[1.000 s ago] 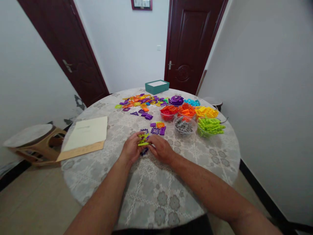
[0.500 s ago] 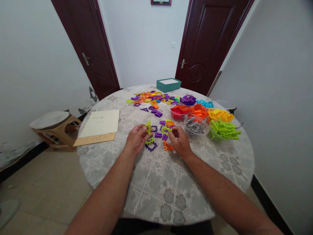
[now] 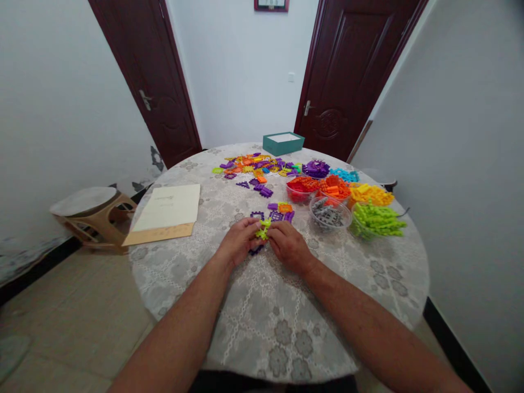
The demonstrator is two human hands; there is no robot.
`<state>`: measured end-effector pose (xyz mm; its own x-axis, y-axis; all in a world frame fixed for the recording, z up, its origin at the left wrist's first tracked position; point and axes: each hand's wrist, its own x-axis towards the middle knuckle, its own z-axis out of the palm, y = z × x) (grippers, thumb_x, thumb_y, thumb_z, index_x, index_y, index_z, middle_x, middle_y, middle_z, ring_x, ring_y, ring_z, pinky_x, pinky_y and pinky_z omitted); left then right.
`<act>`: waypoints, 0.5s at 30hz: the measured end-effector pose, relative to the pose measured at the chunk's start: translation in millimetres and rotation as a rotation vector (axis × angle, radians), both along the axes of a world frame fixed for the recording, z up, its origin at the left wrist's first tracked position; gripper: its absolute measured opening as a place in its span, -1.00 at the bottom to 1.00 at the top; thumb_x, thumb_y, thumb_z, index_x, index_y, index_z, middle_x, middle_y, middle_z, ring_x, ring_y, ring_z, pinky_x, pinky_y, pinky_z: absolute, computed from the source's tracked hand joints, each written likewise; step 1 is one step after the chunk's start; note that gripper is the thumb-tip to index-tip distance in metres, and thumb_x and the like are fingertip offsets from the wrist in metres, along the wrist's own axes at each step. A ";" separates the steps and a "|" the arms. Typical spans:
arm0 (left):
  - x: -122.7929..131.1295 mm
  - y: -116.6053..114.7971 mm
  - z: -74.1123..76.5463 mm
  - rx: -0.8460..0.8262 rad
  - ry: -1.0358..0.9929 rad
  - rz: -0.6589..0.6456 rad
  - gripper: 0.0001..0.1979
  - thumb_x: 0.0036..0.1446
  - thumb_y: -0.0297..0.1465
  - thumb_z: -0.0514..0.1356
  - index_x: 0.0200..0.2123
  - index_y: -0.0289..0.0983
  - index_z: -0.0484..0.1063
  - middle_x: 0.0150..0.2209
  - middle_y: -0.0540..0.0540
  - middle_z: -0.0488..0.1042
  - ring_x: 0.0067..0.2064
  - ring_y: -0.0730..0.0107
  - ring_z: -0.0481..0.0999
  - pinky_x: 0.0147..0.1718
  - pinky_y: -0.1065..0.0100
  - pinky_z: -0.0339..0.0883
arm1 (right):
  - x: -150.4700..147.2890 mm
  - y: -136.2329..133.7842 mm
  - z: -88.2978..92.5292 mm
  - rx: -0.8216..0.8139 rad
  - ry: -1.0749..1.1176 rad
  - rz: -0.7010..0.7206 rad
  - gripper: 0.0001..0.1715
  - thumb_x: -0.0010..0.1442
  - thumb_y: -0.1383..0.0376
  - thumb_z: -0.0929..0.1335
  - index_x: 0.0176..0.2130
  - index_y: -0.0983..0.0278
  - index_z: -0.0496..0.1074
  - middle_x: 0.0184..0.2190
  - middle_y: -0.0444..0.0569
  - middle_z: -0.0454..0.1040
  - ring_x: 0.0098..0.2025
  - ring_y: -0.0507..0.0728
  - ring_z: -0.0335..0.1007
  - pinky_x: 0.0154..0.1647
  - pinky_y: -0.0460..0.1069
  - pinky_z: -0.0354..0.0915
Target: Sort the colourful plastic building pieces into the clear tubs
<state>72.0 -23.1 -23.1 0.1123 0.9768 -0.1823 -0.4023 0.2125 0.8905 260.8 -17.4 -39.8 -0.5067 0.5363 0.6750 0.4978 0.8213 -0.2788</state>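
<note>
My left hand and my right hand meet over the middle of the round table. Both pinch a small lime-green plastic piece assembly between their fingertips. A purple piece lies partly hidden under my hands. Just beyond my fingers lie a few loose purple and orange pieces.
Clear bowls of sorted pieces stand at the right: grey, lime green, red, orange, yellow. A mixed pile and a teal box lie farther back. A paper booklet lies left; a stool stands beside the table.
Half a second ago my hands were apart, each with a green piece. They have come together, joining the green pieces over the purple one.
</note>
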 end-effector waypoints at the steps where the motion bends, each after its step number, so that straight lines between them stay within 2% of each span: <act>1: -0.3 -0.6 0.9 0.016 0.026 0.005 -0.63 0.03 -0.34 0.47 -0.11 -0.28 0.47 -0.13 -0.19 0.61 -0.21 0.34 0.64 -0.26 0.35 0.59 | -1.0 -0.4 -0.4 0.006 0.005 0.024 -0.78 0.41 0.42 0.27 -0.11 0.24 0.51 -0.10 0.11 0.51 -0.02 0.22 0.43 0.06 0.13 0.43; 4: -2.5 -1.3 3.3 0.062 0.127 0.015 -0.62 0.04 -0.36 0.43 -0.07 -0.26 0.46 -0.11 -0.17 0.61 -0.17 0.32 0.63 -0.25 0.34 0.56 | -2.1 -3.3 -0.9 -0.028 0.124 0.054 -0.67 0.33 0.47 0.28 0.03 0.25 0.48 0.01 0.15 0.48 0.08 0.24 0.42 0.11 0.16 0.42; 6: -3.8 -1.4 4.6 0.121 0.205 -0.015 -0.60 0.07 -0.33 0.41 -0.03 -0.24 0.44 -0.12 -0.15 0.62 -0.16 0.30 0.63 -0.24 0.32 0.55 | -1.5 -4.9 -1.5 -0.141 0.261 -0.008 -0.59 0.31 0.43 0.32 0.13 0.24 0.43 0.06 0.15 0.46 0.03 0.22 0.45 0.07 0.14 0.44; 9: -4.9 -1.9 4.8 0.237 0.339 -0.106 -0.57 0.14 -0.28 0.36 0.05 -0.21 0.40 -0.12 -0.12 0.62 -0.17 0.30 0.62 -0.21 0.31 0.51 | 1.0 -2.2 -3.7 -0.443 0.435 -0.078 -0.57 0.32 0.27 0.38 0.16 0.22 0.42 -0.10 0.03 0.51 -0.22 0.13 0.47 -0.14 0.06 0.45; 12: -5.6 -2.6 2.2 0.366 0.479 -0.159 -0.60 0.20 -0.29 0.30 0.08 -0.21 0.38 -0.18 -0.07 0.61 -0.20 0.32 0.59 -0.21 0.32 0.45 | 4.9 5.2 -5.9 -0.725 0.579 -0.047 -0.56 0.28 0.16 0.41 0.11 0.23 0.43 -0.30 -0.11 0.49 -0.35 0.08 0.43 -0.29 -0.02 0.39; 15: -5.6 -2.4 -2.1 0.456 0.585 -0.191 -0.63 0.24 -0.31 0.25 0.10 -0.20 0.36 -0.25 -0.02 0.60 -0.22 0.33 0.58 -0.22 0.32 0.39 | 7.4 9.3 -5.9 -0.893 0.621 0.007 -0.61 0.24 0.09 0.42 -0.01 0.24 0.47 -0.39 -0.16 0.46 -0.44 0.05 0.36 -0.41 -0.05 0.30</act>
